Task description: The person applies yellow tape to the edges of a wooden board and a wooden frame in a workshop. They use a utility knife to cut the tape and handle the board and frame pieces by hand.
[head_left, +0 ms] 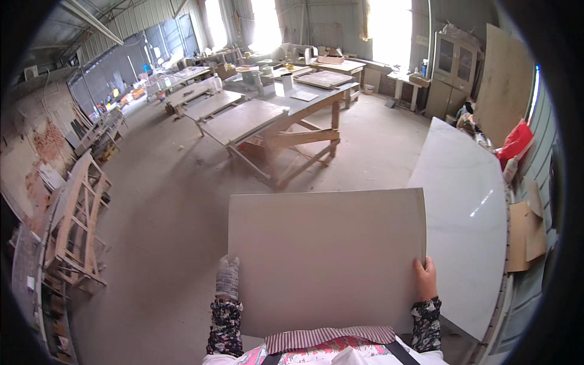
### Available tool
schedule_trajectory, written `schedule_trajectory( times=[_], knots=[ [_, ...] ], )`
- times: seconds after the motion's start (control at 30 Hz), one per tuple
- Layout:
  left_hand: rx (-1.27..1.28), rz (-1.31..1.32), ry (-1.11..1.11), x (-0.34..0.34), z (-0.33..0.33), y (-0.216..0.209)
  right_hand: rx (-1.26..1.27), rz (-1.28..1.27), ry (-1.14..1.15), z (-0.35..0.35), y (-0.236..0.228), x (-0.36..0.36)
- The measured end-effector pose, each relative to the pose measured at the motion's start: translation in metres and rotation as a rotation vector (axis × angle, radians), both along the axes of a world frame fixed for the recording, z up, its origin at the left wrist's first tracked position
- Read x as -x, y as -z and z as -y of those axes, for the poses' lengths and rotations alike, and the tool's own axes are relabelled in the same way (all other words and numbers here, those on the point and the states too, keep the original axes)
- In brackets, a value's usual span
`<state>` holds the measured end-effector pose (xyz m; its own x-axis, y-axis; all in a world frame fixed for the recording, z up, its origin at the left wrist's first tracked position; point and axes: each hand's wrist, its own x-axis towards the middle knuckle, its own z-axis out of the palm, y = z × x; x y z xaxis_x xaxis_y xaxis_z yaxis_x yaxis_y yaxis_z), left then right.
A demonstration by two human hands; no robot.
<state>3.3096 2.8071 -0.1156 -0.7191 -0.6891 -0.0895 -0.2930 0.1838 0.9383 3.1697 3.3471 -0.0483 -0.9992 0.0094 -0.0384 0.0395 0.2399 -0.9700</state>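
Note:
A large, flat, grey-beige rectangular board (325, 255) is held in front of my body, its near edge close to my clothing. My left hand (228, 278), in a grey glove, grips the board's left edge. On the opposite edge my bare right hand (426, 278) has its thumb on the upper face. The fingers of both hands are mostly hidden behind or under the board. Dark flower-patterned sleeves cover both forearms.
Ahead stands a wooden-legged worktable (304, 109) with boards and containers on it. A white marble-look slab (465, 213) lies at my right, near a red bag (516, 143). Wooden frames (79, 225) line the left side. A cabinet (453, 70) stands at the back right.

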Motion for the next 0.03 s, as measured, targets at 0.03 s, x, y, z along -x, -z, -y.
schedule_trajectory(
  times=[0.03],
  knots=[
    [0.035,-0.001,0.002,0.0042,0.0173,0.0025,0.016,0.022,0.003,0.0161,0.0070,0.0081]
  ],
)
